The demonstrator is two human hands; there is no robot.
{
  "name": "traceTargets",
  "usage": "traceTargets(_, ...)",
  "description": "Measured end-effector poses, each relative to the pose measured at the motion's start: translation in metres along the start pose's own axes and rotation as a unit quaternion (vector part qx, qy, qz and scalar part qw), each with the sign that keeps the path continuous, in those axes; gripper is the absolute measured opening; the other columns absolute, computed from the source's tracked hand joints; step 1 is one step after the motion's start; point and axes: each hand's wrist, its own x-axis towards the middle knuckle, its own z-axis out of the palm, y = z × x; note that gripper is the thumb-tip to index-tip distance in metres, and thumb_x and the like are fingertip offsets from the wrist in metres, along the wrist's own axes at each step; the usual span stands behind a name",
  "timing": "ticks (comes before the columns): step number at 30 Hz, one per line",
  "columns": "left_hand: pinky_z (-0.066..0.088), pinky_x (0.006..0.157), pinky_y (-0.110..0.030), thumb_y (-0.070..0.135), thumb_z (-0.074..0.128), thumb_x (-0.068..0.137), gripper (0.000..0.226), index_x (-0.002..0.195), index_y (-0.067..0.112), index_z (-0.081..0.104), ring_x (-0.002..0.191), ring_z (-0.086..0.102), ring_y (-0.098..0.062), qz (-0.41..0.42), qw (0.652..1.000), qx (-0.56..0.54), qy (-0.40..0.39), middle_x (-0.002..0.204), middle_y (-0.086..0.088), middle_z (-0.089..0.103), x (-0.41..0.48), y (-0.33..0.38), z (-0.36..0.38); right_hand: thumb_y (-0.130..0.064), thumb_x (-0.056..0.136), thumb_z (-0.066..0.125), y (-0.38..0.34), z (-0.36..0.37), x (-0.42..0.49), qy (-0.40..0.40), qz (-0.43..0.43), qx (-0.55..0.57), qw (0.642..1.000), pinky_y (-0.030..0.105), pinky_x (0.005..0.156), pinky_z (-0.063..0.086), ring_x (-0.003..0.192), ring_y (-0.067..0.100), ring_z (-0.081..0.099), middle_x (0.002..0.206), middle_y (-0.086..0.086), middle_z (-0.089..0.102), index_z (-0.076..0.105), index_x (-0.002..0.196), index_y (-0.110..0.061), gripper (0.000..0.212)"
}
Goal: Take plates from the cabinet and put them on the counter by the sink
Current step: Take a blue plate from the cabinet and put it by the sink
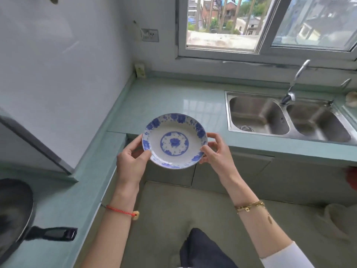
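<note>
Daylight through a window (222, 22) falls on white walls (67, 64).

1. One view only, head-worn, so no second view shares any of the scene.
2. It looks forward and down, steeply, onto the left hand (131, 161) and right hand (216, 151), both close beneath the lens.
3. Beyond the hands lies the green counter (170, 101); the double sink (286, 117) sits past the right hand, window (222, 26) above.
4. Wide-angle: straight edges bow near the frame's borders.
</note>
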Motion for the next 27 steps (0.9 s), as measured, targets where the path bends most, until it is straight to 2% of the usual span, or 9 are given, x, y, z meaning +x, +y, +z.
traceTargets(5, 0.054, 0.100, -0.041, -0.004, 0.066, 0.080, 0.053, 0.130, 0.014, 0.065, 0.110, 0.069, -0.016, -0.014, 0.999, 0.008, 0.029, 0.119, 0.000, 0.073, 0.103, -0.005, 0.028, -0.007, 0.089, 0.057, -0.004, 0.022, 0.111, -0.019, 0.005, -0.015, 1.000, 0.025, 0.057, 0.058, 0.060, 0.013, 0.069, 0.092, 0.004, 0.062, 0.053, 0.119, -0.017, 0.031)
traceTargets(8, 0.060, 0.083, -0.025, -0.004, 0.066, 0.081, 0.053, 0.130, 0.015, 0.065, 0.093, 0.071, -0.001, -0.013, 0.999, 0.008, 0.034, 0.121, 0.004, 0.072, 0.166, -0.008, 0.044, -0.008, 0.090, 0.056, -0.007, 0.036, 0.182, -0.041, 0.006, -0.032, 0.999, 0.027, 0.060, 0.059, 0.065, 0.016, 0.069, 0.096, 0.007, 0.062, 0.051, 0.121, -0.017, 0.033)
traceTargets(10, 0.058, 0.072, -0.013, -0.004, 0.066, 0.081, 0.053, 0.131, 0.016, 0.065, 0.086, 0.070, 0.009, -0.019, 0.999, 0.013, 0.041, 0.118, 0.008, 0.072, 0.209, -0.010, 0.055, -0.009, 0.091, 0.056, -0.008, 0.047, 0.230, -0.054, 0.006, -0.049, 0.997, 0.028, 0.061, 0.060, 0.070, 0.019, 0.070, 0.097, 0.008, 0.062, 0.050, 0.122, -0.019, 0.033)
traceTargets(12, 0.056, 0.069, -0.011, -0.004, 0.068, 0.081, 0.054, 0.131, 0.017, 0.065, 0.086, 0.070, 0.009, -0.031, 0.998, 0.015, 0.050, 0.110, 0.012, 0.073, 0.251, -0.011, 0.066, -0.010, 0.091, 0.057, -0.009, 0.060, 0.278, -0.065, 0.007, -0.066, 0.996, 0.027, 0.059, 0.061, 0.073, 0.019, 0.071, 0.096, 0.006, 0.063, 0.050, 0.124, -0.020, 0.035)
traceTargets(16, 0.058, 0.088, -0.030, -0.003, 0.070, 0.079, 0.058, 0.133, 0.017, 0.063, 0.100, 0.071, -0.012, -0.059, 0.996, 0.037, 0.061, 0.108, 0.005, 0.074, 0.327, -0.018, 0.083, -0.006, 0.090, 0.056, -0.005, 0.088, 0.361, -0.071, 0.022, -0.112, 0.991, 0.030, 0.058, 0.061, 0.069, 0.018, 0.071, 0.088, 0.002, 0.062, 0.050, 0.126, -0.018, 0.039)
traceTargets(19, 0.056, 0.094, -0.035, -0.003, 0.071, 0.078, 0.060, 0.134, 0.018, 0.063, 0.101, 0.071, -0.016, -0.082, 0.994, 0.044, 0.062, 0.106, 0.004, 0.075, 0.386, -0.029, 0.092, -0.001, 0.087, 0.053, 0.004, 0.109, 0.419, -0.071, 0.036, -0.129, 0.988, 0.041, 0.063, 0.062, 0.062, 0.015, 0.068, 0.082, 0.000, 0.061, 0.050, 0.125, -0.016, 0.041)
traceTargets(21, 0.055, 0.097, -0.041, -0.005, 0.070, 0.078, 0.062, 0.135, 0.017, 0.062, 0.105, 0.070, -0.020, -0.097, 0.993, 0.046, 0.057, 0.113, 0.000, 0.074, 0.424, -0.040, 0.098, 0.000, 0.086, 0.052, 0.012, 0.122, 0.452, -0.065, 0.043, -0.145, 0.986, 0.043, 0.063, 0.062, 0.060, 0.012, 0.066, 0.079, -0.001, 0.060, 0.050, 0.126, -0.015, 0.042)
traceTargets(24, 0.055, 0.098, -0.045, -0.007, 0.069, 0.079, 0.062, 0.135, 0.017, 0.060, 0.109, 0.068, -0.024, -0.117, 0.991, 0.055, 0.038, 0.117, -0.001, 0.072, 0.483, -0.062, 0.106, -0.001, 0.086, 0.051, 0.030, 0.144, 0.503, -0.048, 0.061, -0.161, 0.984, 0.046, 0.064, 0.061, 0.065, 0.017, 0.068, 0.078, 0.001, 0.061, 0.049, 0.126, -0.016, 0.043)
traceTargets(27, 0.055, 0.097, -0.043, -0.009, 0.069, 0.080, 0.064, 0.137, 0.016, 0.058, 0.109, 0.068, -0.024, -0.135, 0.988, 0.070, 0.012, 0.119, -0.006, 0.071, 0.539, -0.088, 0.112, 0.000, 0.086, 0.049, 0.050, 0.165, 0.549, -0.028, 0.086, -0.171, 0.981, 0.049, 0.069, 0.060, 0.077, 0.027, 0.070, 0.081, 0.010, 0.063, 0.049, 0.128, -0.014, 0.044)
